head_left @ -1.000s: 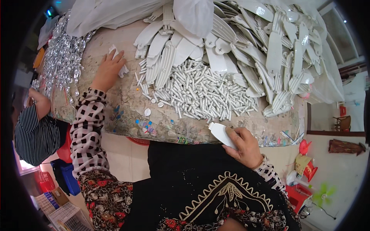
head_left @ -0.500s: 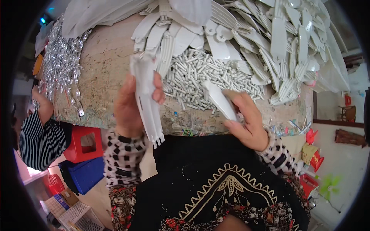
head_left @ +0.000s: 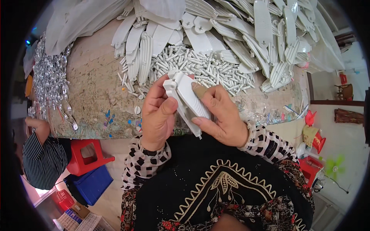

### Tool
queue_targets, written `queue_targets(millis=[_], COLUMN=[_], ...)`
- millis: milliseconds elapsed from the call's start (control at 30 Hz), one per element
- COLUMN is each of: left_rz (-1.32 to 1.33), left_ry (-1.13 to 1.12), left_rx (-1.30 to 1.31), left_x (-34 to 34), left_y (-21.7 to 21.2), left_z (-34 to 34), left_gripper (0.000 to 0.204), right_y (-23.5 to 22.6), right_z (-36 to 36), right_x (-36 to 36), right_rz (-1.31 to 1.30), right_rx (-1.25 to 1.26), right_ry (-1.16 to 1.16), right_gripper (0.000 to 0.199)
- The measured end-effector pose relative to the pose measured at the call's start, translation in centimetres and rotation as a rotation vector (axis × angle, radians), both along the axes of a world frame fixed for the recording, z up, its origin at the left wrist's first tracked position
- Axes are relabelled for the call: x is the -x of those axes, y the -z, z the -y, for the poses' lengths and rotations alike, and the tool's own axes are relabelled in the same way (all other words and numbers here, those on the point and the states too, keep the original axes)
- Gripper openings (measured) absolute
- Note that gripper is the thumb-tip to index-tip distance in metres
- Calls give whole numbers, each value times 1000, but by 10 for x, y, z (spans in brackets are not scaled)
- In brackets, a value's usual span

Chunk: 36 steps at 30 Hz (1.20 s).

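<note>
Between my hands, above the table's near edge, two white plastic parts meet. My left hand [head_left: 158, 111] is closed around a long white plastic piece [head_left: 187, 120] with a knobbed hinge-like end pointing away from me. Closed on a ribbed white plastic piece [head_left: 190, 94], my right hand [head_left: 221, 113] presses it against the long one at the hinge end. How the two parts join there is too small to tell. Just beyond my hands lies a heap of small white plastic pins [head_left: 192, 61].
Piled white plastic slats [head_left: 263, 23] cover the far right of the worn table [head_left: 96, 73]. Silvery metal strips [head_left: 52, 77] hang in a bunch at the far left. Beside them sits another person in a striped shirt [head_left: 44, 159]. A red stool [head_left: 88, 156] and blue bin [head_left: 92, 184] stand below.
My hands have come together from apart. The ribbed piece in my right hand now lies against the long piece in my left, which has moved right and turned.
</note>
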<state>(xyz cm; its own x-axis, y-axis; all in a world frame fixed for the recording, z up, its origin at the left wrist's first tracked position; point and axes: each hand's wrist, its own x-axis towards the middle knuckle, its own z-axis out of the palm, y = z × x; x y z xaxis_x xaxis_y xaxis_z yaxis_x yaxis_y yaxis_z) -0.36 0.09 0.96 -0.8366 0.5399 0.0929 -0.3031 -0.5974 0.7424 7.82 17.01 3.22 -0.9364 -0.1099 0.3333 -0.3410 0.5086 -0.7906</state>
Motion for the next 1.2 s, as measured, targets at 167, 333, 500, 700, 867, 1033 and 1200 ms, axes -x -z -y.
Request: queue_targets(millis=[167, 333, 500, 700, 867, 1033, 1200], left_rz=[-96, -58, -103, -171, -153, -90, -116], left_ry=[58, 183, 108, 118, 88, 1, 43], left_rx=[72, 47, 46, 108, 167, 176, 223], left_x=[0, 0, -6, -5, -7, -11, -17], left_y=[-8, -7, -3, -7, -3, -4, 1], left_z=[7, 11, 8, 7, -1, -13, -6], left_gripper=[65, 68, 69, 67, 63, 58, 56], right_y=[-2, 5, -11, -10, -23, -3, 6], right_z=[-6, -9, -5, -5, -20, -1, 7], right_x=[-6, -10, -17, -18, -6, -9, -14], right_rz=[29, -17, -14, 68, 217, 44, 17], right_rx=[24, 63, -211, 40, -120, -145, -156], right_ry=[-91, -176, -11, -114, -138, 21, 66], right_gripper=[65, 65, 63, 63, 64, 65, 70])
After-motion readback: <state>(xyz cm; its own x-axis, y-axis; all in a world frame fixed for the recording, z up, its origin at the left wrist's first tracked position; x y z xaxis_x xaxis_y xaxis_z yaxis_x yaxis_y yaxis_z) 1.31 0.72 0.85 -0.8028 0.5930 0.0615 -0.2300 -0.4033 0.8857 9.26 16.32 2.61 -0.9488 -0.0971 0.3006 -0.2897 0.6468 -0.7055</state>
